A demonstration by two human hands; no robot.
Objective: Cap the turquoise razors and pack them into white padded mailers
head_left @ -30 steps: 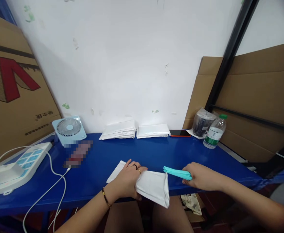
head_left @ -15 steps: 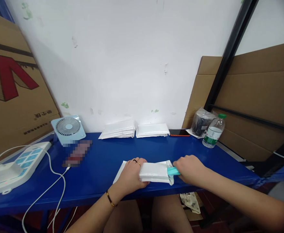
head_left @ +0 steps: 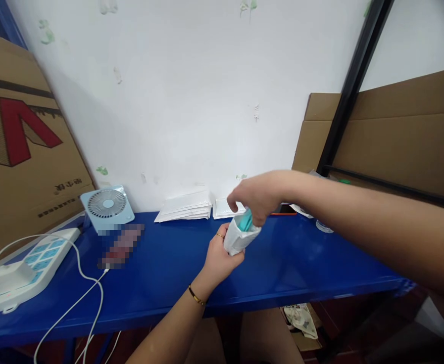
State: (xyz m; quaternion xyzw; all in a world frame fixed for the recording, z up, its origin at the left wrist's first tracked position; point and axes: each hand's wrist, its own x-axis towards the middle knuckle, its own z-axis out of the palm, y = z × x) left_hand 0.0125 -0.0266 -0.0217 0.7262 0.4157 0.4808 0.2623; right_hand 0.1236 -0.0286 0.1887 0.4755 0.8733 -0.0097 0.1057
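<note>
My left hand [head_left: 220, 258] is wrapped round a white padded pouch [head_left: 237, 241], which is tilted with its open end up and to the right. A teal item [head_left: 246, 221] sticks out of that opening. Above it, my right hand [head_left: 254, 197] reaches down with bent fingers; some fingertips are at the teal item and partly hidden, so its grip cannot be made out. Behind the hands, at the wall, lie a stack of white pouches [head_left: 186, 206] and a second white stack [head_left: 222, 207], partly covered by my right hand.
On the blue table [head_left: 161, 263] stand a small fan [head_left: 108, 205], a pixelated phone [head_left: 125, 245] on a cable and a power strip [head_left: 49, 255]. A dark phone [head_left: 284, 209] and a mostly hidden bottle [head_left: 325, 227] are at the right.
The pouch has been raised and turned from lying flat to opening upward. My right hand has moved up and over its opening, and the teal item now sits deeper inside.
</note>
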